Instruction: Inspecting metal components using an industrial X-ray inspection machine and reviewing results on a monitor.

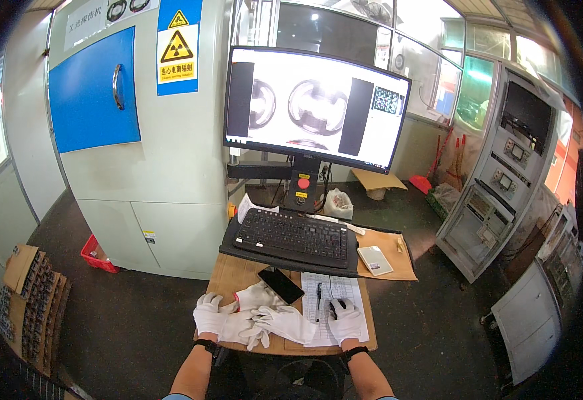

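Both bare forearms rise from the lower edge, each with a dark band at the wrist and a white glove on the hand. The left hand (209,315) lies flat, palm down, fingers loosely spread and pointing forward. The right hand (345,321), well apart from it, is cupped, its fingers curled downward.

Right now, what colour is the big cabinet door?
Blue door, clearest in the head view.
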Demonstrator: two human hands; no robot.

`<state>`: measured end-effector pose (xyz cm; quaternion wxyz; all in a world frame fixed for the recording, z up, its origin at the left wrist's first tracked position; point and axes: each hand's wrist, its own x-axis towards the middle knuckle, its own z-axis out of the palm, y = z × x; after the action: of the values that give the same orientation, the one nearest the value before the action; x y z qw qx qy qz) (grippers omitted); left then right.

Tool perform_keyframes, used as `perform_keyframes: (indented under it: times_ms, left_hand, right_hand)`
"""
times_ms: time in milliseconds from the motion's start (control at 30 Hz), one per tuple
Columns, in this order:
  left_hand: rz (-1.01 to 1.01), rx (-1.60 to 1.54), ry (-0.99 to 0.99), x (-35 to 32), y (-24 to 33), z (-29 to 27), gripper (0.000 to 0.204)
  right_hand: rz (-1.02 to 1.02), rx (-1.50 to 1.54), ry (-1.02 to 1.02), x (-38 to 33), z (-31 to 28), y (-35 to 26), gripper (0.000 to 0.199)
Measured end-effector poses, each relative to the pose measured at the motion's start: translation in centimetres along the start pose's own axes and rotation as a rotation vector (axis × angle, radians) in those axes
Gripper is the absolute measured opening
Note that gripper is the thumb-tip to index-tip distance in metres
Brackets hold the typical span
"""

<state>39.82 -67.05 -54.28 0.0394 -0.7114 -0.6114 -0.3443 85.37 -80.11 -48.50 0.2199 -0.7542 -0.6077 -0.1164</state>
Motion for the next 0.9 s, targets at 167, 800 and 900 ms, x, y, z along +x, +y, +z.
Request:
perform_keyframes:
  times_ms: [167,800,900]
  left_hand:
    - [-0.019,0.011,-0.021,0.0,0.4,-0.3,0.037]
    - [-0.026,0.006,-0.031,0.0,0.3,-0.5,0.035]
    - [-0.021,0.005,-0.021,0.1,0.8,-0.8,0.033]
  right_hand:
    - [0.000,-0.027,0.004,-0.1,0.4,0.2,0.052]
    - [0.002,0.015,-0.019,0.2,-0.5,-0.3,0.049]
    - [0.014,-0.004,-0.013,-0.1,0.2,0.2,0.049]
